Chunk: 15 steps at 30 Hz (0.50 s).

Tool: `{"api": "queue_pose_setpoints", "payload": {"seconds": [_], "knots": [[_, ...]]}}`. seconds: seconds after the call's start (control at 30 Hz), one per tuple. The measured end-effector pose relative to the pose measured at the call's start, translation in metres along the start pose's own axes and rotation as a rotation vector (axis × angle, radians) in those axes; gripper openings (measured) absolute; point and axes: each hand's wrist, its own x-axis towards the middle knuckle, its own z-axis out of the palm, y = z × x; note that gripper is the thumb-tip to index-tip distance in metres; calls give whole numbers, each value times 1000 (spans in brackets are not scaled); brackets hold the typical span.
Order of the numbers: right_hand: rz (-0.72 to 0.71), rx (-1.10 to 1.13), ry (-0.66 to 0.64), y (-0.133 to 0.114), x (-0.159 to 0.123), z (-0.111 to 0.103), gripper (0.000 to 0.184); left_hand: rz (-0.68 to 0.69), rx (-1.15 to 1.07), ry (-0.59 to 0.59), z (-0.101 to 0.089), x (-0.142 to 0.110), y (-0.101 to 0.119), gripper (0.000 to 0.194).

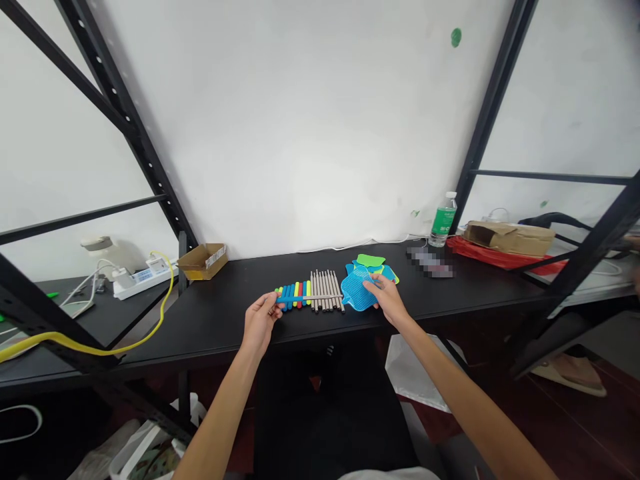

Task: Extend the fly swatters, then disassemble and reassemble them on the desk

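Crosswise, from the left hand point(264, 315), pinching one slim blue-handled grey metal rod point(291, 299), the long axis points rightward; its tip lies near the right hand point(386, 298), which pinches one blue perforated leaf-shaped plastic head point(357, 292). Beneath that rod, between both hands, sit multicoloured-handled grey rods point(320, 280), roughly ten; behind the right fingers, overlapping green-and-blue flat plastic heads point(371, 260) defy counting.

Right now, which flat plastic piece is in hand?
The blue mesh piece, pinched by the right hand; the other pieces lie piled behind it on the black table.
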Motion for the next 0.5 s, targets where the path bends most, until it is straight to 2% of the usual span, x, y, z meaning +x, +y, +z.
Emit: {"api": "queue_pose_setpoints", "payload": {"seconds": [0.2,0.5], "knots": [[31,144,113,-1,3,-2,42,10,8,4,1,-1,1,35],[48,30,-29,-7,-4,0,34,6,20,-1,0,0,0,35]]}}
